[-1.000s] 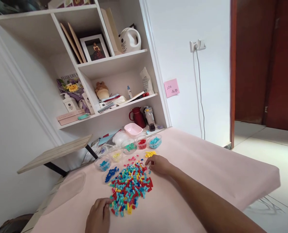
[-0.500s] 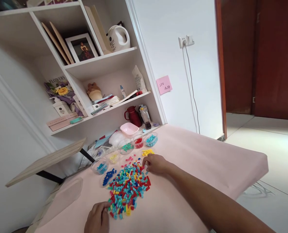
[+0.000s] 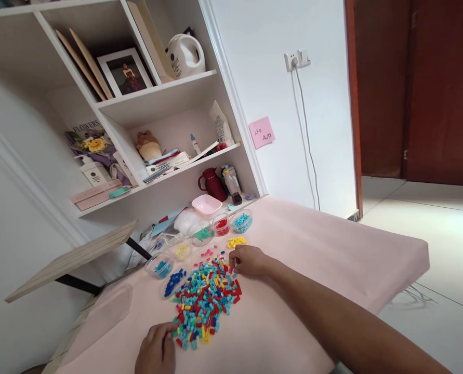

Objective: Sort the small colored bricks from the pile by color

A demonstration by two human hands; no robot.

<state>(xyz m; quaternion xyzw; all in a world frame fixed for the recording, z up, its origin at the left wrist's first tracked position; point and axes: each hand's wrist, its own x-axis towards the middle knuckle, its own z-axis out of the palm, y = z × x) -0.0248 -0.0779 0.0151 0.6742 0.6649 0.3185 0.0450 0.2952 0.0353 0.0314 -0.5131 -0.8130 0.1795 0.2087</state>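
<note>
A loose heap of small toy building bricks (image 3: 206, 298) in mixed colours spreads over the pink table cover. At its near left edge lies my left hand (image 3: 155, 345), index fingertip touching the outermost bricks and the thumb a little apart, with nothing visibly held. On the far right edge of the heap, my right hand (image 3: 247, 261) has its fingers curled down and pressed together; whatever is between the fingertips is hidden. Just beyond that hand is a small group of yellow bricks (image 3: 237, 242). Pink bricks (image 3: 208, 252) lie loosely behind the heap.
Clear tubs of sorted bricks curve behind the heap: blue (image 3: 161, 269), pale yellow (image 3: 182, 252), green (image 3: 203, 235), red (image 3: 221, 225) and light blue (image 3: 242, 222). Dark blue bricks (image 3: 173, 283) sit at left. A pink bowl (image 3: 207, 204), red jug (image 3: 213, 186) and wooden stand (image 3: 75, 257) are nearby.
The camera view has shifted slightly. My right hand stays at the heap's far right edge with its fingers drawn in a little; my left hand has barely moved.
</note>
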